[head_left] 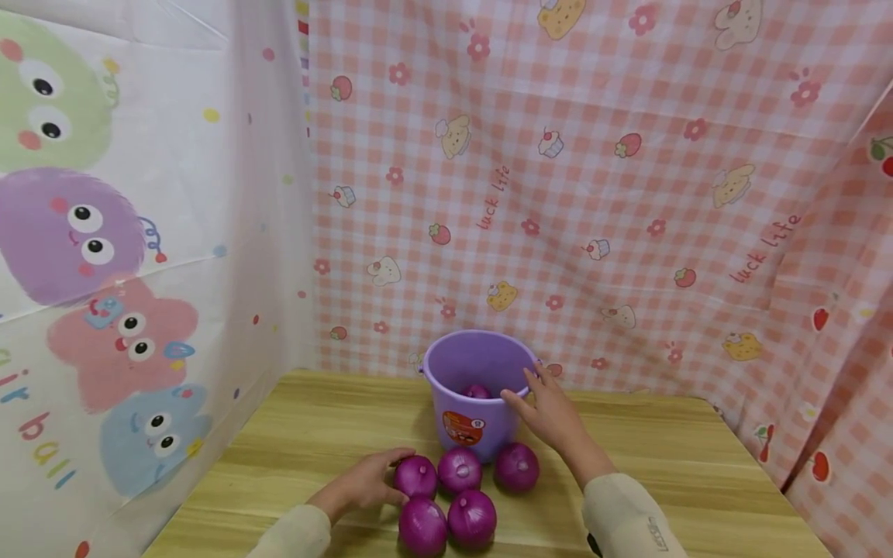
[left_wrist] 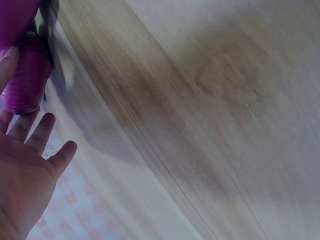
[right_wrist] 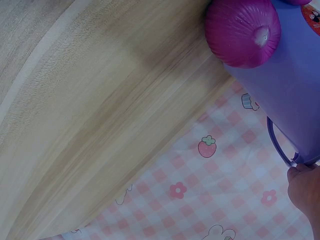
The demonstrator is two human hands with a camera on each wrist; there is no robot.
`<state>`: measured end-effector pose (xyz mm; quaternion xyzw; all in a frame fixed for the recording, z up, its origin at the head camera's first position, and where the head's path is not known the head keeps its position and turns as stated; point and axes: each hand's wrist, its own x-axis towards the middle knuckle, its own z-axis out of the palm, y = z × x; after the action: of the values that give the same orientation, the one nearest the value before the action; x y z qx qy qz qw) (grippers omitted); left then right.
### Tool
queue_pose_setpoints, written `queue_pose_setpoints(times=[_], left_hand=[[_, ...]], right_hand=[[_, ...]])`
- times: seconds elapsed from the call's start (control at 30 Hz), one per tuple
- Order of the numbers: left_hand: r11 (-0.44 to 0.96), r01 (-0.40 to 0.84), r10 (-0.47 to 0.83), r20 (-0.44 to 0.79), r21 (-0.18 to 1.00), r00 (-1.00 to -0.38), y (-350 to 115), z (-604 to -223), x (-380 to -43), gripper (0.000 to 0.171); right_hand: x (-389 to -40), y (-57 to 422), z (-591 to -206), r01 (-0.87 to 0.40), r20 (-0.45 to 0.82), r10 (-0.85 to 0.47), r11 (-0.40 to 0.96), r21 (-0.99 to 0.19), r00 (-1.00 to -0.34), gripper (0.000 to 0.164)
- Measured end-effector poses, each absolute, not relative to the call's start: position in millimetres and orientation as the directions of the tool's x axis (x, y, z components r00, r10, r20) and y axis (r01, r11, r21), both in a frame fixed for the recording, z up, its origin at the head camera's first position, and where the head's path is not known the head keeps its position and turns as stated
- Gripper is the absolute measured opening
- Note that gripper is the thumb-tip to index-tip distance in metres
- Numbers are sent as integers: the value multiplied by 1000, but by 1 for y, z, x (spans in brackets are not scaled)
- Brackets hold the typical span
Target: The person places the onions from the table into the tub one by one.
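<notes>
A purple bucket (head_left: 481,418) with a red label stands upright on the table. My right hand (head_left: 554,415) grips its right rim, with the thumb toward the front; in the right wrist view the fingers meet the rim beside the handle (right_wrist: 274,140). Inside the bucket lies a red onion (head_left: 477,391). Several more red onions sit close in front of it, among them one at the right (head_left: 517,467) and two nearer ones (head_left: 422,527). My left hand (head_left: 366,480) holds the back left onion (head_left: 416,476) between thumb and fingers, while its other fingers spread away.
The wooden table (head_left: 300,434) ends close behind the bucket at a pink checked cloth (head_left: 558,194). On the left hangs a white sheet (head_left: 209,194) with cartoon figures. More patterned cloth (head_left: 844,349) drops along the right side.
</notes>
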<state>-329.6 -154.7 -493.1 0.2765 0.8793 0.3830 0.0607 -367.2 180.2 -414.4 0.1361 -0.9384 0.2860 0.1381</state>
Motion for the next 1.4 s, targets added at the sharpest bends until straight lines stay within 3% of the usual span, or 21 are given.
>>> queue_pose_setpoints(times=[0.77, 1.13, 1.4], left_hand=[[553, 394, 446, 139, 735, -884, -160, -494, -334, 70], [544, 354, 365, 165, 761, -916, -160, -484, -335, 76], [554, 345, 271, 228, 757, -935, -163, -474, -342, 67]], right_hand=[[-365, 180, -413, -339, 340, -175, 787, -516, -924, 80], [-364, 180, -412, -335, 330, -177, 785, -521, -927, 80], [-364, 179, -411, -336, 332, -176, 782, -524, -927, 79]])
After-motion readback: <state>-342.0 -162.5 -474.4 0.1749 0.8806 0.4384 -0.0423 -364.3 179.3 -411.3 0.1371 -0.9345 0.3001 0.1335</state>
